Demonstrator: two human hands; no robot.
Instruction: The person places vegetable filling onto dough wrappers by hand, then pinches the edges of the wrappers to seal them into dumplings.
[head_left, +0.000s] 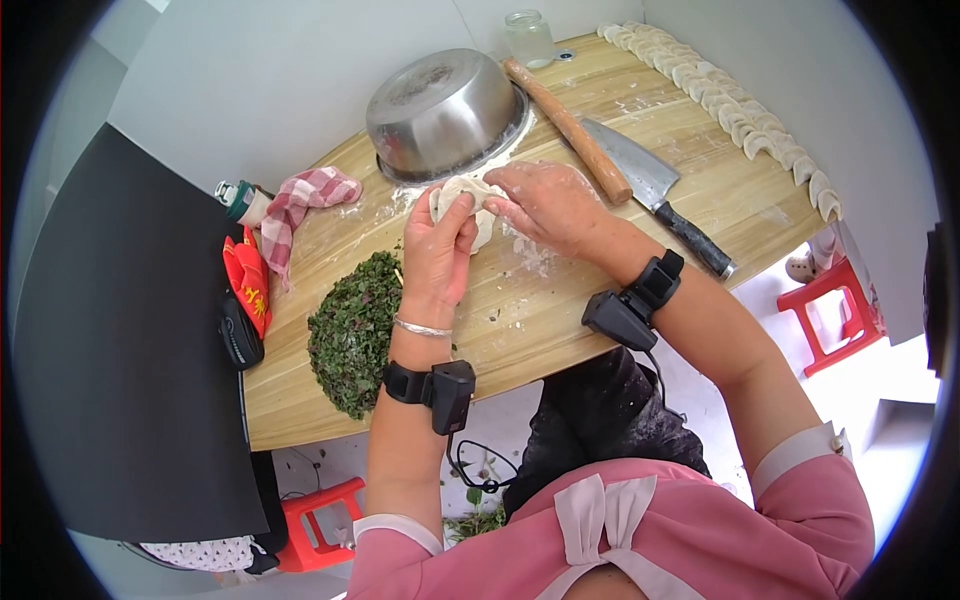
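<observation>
A pale dough dumpling [463, 188] is held up above the middle of the wooden table [560, 330]. My left hand [441, 240] is closed around it, thumb on the near side. The fingers of my right hand [550, 203] pinch at its right edge; part of the dumpling is hidden behind them. Below and behind my hands, some pale dough [484, 232] lies on the floured wood. Left of my left wrist is a heap of chopped dark green leaves [352, 335], with the tip of a light stick showing beside the wrist.
An upturned steel basin [440, 115] stands at the back, near a glass jar [529, 38]. A rolling pin [570, 130] and a cleaver [640, 175] lie to the right. Rows of dumplings [735, 105] line the far right edge. A checked cloth [305, 205] lies left.
</observation>
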